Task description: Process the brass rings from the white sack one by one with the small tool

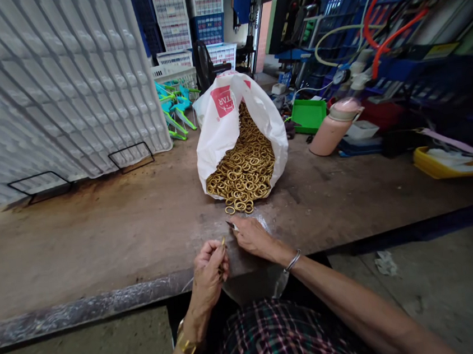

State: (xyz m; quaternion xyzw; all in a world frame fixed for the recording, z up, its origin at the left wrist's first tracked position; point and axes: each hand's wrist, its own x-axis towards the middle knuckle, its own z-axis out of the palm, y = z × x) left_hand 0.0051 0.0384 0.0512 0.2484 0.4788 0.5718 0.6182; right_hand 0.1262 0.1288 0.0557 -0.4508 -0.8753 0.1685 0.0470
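My left hand (209, 271) is closed near the table's front edge, pinching a brass-coloured ring (223, 241) between thumb and fingertips. More brass-coloured pieces seem to sit inside its curled fingers, partly hidden. Just to the right, my right hand (253, 237) is closed around a small tool with a dark pointed tip (230, 224); its handle is covered by the fingers, so its exact kind does not show. Beyond both hands, a white plastic bag (217, 136) lies with its mouth towards me. A heap of gold-coloured rings (246, 167) fills it, and several spill onto the tabletop.
White ribbed plastic trays (62, 88) stand at the left behind black wire stands (132, 154). Rightward are a pink bottle (333, 130), a green tray (309, 115) and a yellow tray (451, 168). Teal-and-green plastic pieces (179, 110) lie behind, before stacked crates (208, 28).
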